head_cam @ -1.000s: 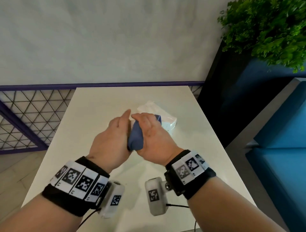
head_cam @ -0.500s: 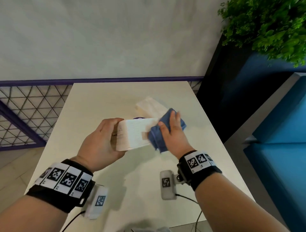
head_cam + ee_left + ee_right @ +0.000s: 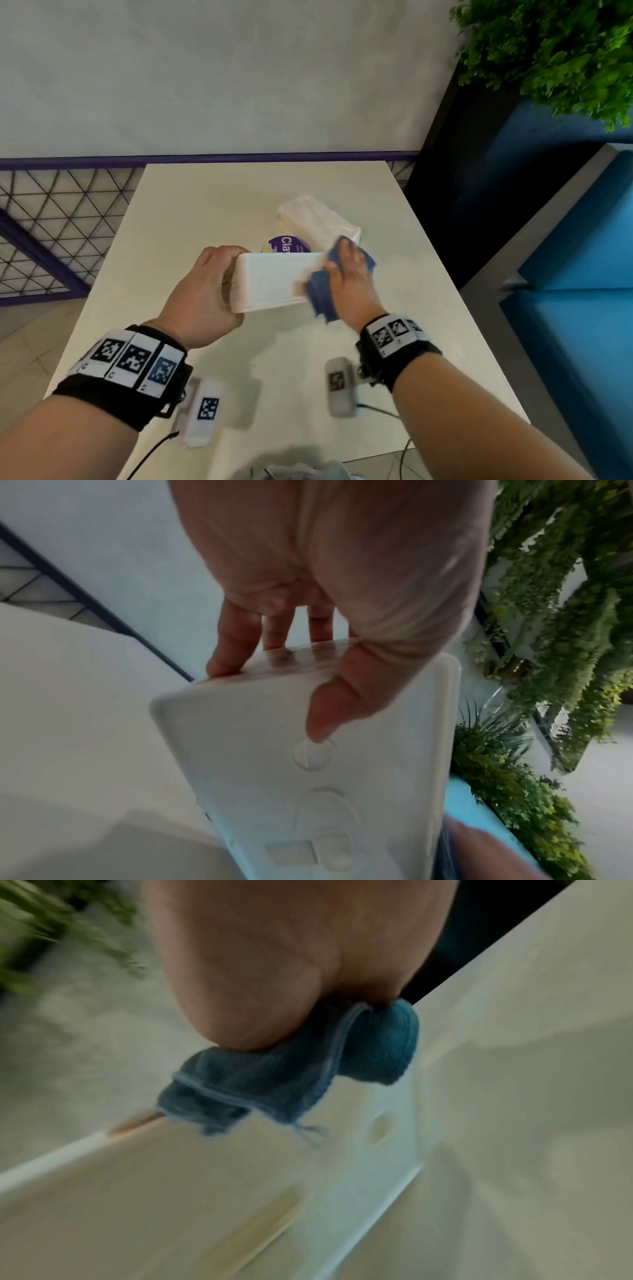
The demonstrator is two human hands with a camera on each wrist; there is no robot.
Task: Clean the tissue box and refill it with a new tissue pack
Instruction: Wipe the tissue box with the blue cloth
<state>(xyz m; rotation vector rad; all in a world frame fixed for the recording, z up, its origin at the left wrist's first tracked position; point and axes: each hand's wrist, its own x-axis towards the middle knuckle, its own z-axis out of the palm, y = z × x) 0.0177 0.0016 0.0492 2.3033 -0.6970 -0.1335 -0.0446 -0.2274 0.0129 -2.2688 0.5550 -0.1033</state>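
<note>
My left hand (image 3: 202, 291) now grips the tissue box (image 3: 274, 281) clear above the table (image 3: 191, 212), my right hand (image 3: 349, 277) having swept the blue cloth (image 3: 322, 294) flat-fingered to its far end, new tissue pack (image 3: 318, 222) lying just beyond: cleaning underway.

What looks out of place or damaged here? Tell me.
Nothing stands out. The left hand holds the tissue box off the table while the right hand presses a blue cloth against it. The tissue pack lies intact behind.

From the head we look down over the desk (image 3: 205, 212); both wrist views sit close on the tissue box (image 3: 274, 279).
</note>
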